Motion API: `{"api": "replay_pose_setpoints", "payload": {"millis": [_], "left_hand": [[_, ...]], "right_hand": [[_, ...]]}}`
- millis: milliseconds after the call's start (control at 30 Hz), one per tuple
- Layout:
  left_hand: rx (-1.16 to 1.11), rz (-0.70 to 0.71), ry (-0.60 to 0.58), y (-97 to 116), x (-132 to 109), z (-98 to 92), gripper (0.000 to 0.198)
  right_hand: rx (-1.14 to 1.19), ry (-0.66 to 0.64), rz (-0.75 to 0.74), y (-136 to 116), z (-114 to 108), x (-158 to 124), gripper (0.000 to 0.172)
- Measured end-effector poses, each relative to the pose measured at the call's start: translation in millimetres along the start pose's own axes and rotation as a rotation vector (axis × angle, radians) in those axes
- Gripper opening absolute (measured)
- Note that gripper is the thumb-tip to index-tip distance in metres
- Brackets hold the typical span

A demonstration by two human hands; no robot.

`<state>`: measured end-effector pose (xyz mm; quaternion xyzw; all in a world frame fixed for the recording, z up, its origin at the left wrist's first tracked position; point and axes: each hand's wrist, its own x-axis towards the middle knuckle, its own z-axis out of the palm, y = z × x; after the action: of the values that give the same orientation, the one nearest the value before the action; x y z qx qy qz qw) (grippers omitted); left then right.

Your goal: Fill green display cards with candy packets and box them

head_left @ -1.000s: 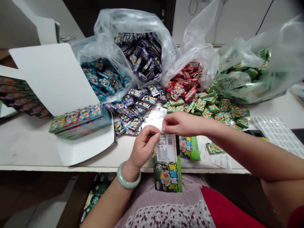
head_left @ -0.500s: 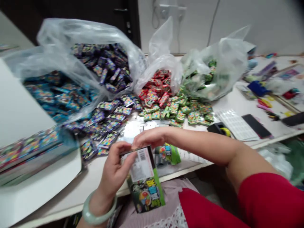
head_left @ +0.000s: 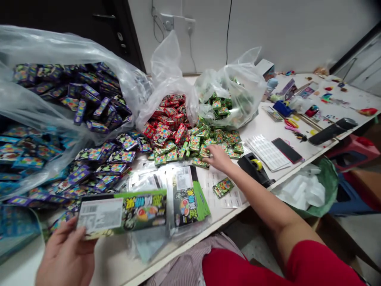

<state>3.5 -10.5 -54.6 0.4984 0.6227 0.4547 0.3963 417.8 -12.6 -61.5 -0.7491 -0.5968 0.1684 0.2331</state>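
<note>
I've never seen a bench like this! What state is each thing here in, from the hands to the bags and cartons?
Left hand: gripping a carton.
Flat green carton: held up, barcode label showing.
Right hand: open, fingers at the pile.
Loose green packets: heaped on the table.
Second green carton: lying flat.
Clear bag of purple packets: open, spilling out.
Clear bag of green packets: open.
Black tape dispenser: standing, yellow roll fitted.
</note>
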Motion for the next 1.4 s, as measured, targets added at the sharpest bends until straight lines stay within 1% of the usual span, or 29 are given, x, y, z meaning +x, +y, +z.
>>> {"api": "replay_pose_setpoints", "payload": {"millis": [33, 67, 100, 133, 167, 233, 300, 333, 367, 400, 433, 467, 500, 567, 600, 633, 667, 767, 867, 933, 967, 1033, 1067, 1100, 1167, 1233, 1267, 1333, 1400], "left_hand": [[-0.104, -0.112, -0.014, -4, 0, 4.1, 0.024], [-0.187, -0.223, -0.024, -8, -2, 7.7, 0.02], [-0.223, -0.311, -0.036, -12, -4, 10.0, 0.019], [-0.192, -0.354, -0.062, -17, -7, 10.7, 0.021], [-0.13, -0.359, -0.09, -23, -10, 9.5, 0.024], [0.044, -0.299, -0.168, -35, -15, 2.6, 0.036], [0.252, -0.189, -0.236, -45, -17, -6.3, 0.05], [0.361, -0.115, -0.248, -47, -17, -9.7, 0.055], [0.468, -0.027, -0.245, -47, -16, -11.6, 0.059], [0.561, 0.082, -0.237, -46, -15, -11.4, 0.06], [0.626, 0.21, -0.241, -43, -13, -9.1, 0.06], [0.662, 0.349, -0.268, -38, -12, -4.7, 0.058], [0.678, 0.483, -0.324, -33, -10, 1.5, 0.057], [0.704, 0.695, -0.489, -24, -10, 17.0, 0.063], [0.744, 0.76, -0.572, -20, -10, 24.9, 0.07], [0.796, 0.796, -0.641, -17, -10, 32.4, 0.077], [0.848, 0.808, -0.696, -15, -11, 38.8, 0.083], [0.944, 0.77, -0.8, -13, -14, 50.3, 0.091], [0.933, 0.741, -0.831, -13, -14, 48.9, 0.088], [0.877, 0.747, -0.785, -13, -13, 41.3, 0.086], [0.844, 0.75, -0.74, -13, -12, 36.2, 0.086], [0.79, 0.736, -0.643, -13, -9, 25.5, 0.087], [0.775, 0.721, -0.604, -13, -8, 21.0, 0.088], [0.767, 0.702, -0.574, -12, -7, 17.6, 0.089], [0.755, 0.666, -0.55, -11, -6, 14.9, 0.087], [0.749, 0.634, -0.54, -10, -7, 16.1, 0.086], [0.747, 0.621, -0.532, -9, -8, 17.0, 0.086], [0.745, 0.603, -0.512, -7, -11, 17.6, 0.085], [0.745, 0.592, -0.497, -6, -13, 15.6, 0.084]], "right_hand": [[-0.058, 0.009, -0.043, 7, 3, 0, 0.046], [-0.108, 0.011, -0.086, 10, 7, 0, 0.051], [-0.143, 0.012, -0.121, 12, 11, 0, 0.05], [-0.158, 0.016, -0.14, 13, 14, 0, 0.044], [-0.15, 0.026, -0.142, 13, 16, -1, 0.036], [-0.139, 0.062, -0.141, 14, 12, -2, 0.029], [-0.109, 0.146, -0.135, 15, 2, -4, 0.029], [-0.056, 0.209, -0.115, 14, -4, -5, 0.03], [0.039, 0.257, -0.079, 11, -9, -6, 0.03], [0.175, 0.276, -0.027, 8, -13, -8, 0.029], [0.345, 0.256, 0.039, 2, -15, -10, 0.029], [0.529, 0.194, 0.107, -4, -15, -12, 0.029], [0.699, 0.101, 0.168, -11, -13, -15, 0.032], [0.956, -0.091, 0.244, -26, -6, -20, 0.045], [1.032, -0.161, 0.264, -32, 0, -23, 0.05], [1.075, -0.215, 0.275, -38, 5, -26, 0.052], [1.09, -0.249, 0.284, -42, 11, -28, 0.049], [1.037, -0.265, 0.302, -48, 27, -33, 0.037], [0.979, -0.256, 0.309, -48, 39, -38, 0.035], [0.885, -0.289, 0.286, -46, 42, -43, 0.034], [0.792, -0.302, 0.24, -46, 41, -46, 0.033], [0.536, -0.273, 0.058, -47, 35, -49, 0.031], [0.403, -0.235, -0.061, -48, 32, -49, 0.033], [0.284, -0.197, -0.179, -51, 28, -47, 0.039], [0.089, -0.178, -0.338, -56, 25, -38, 0.06], [-0.056, -0.24, -0.385, -61, 29, -29, 0.078], [-0.111, -0.268, -0.382, -62, 32, -25, 0.08], [-0.163, -0.293, -0.361, -64, 40, -21, 0.077], [-0.117, -0.283, -0.352, -65, 42, -23, 0.071]]}}
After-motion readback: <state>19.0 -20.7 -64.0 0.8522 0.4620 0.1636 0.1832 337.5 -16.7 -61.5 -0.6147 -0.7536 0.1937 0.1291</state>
